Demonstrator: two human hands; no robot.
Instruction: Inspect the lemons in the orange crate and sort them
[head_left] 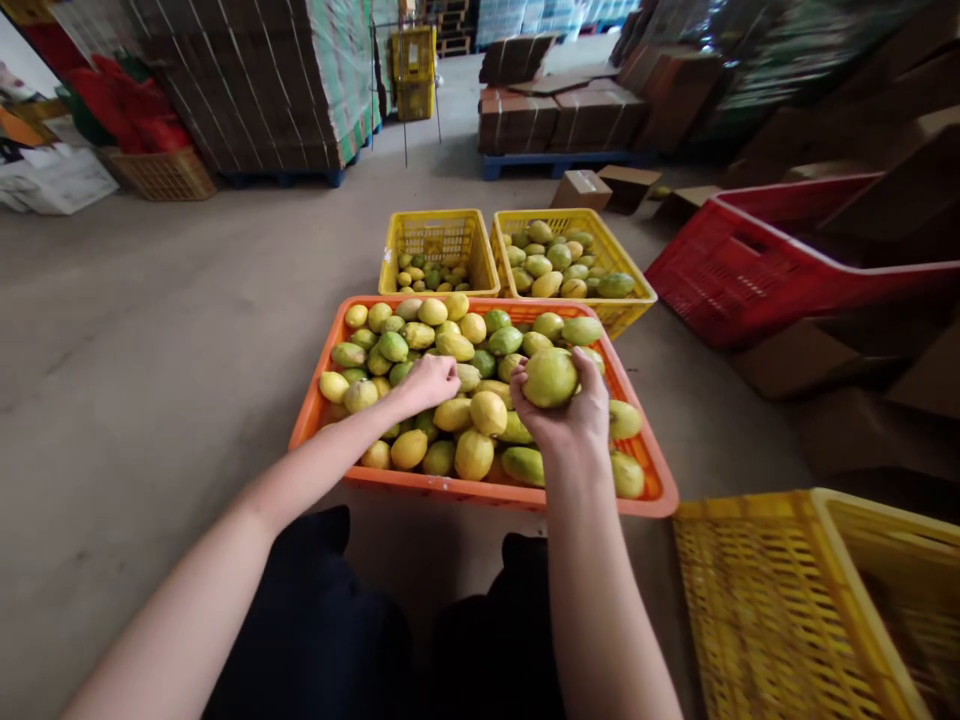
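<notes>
In the head view, my right hand (574, 410) is cupped palm up around a rounded green-yellow papaya (551, 378), lifted over the right part of an orange crate (487, 492). My left hand (431, 385) is closed with its fingers curled in, over the middle of the same crate. What it holds, if anything, is hidden. Just right of its knuckles lies a pale green papaya (468, 377). Green and yellow papayas of several sizes fill the crate, some round like this yellow one (488, 412), others long like this green one (523, 464).
Behind the orange crate stand two yellow crates, the left one (439, 220) with small fruit, the right one (626, 300) with larger papayas. A yellow crate (750, 590) is near right. A red bin (720, 260) stands farther right, among cardboard boxes (581, 190).
</notes>
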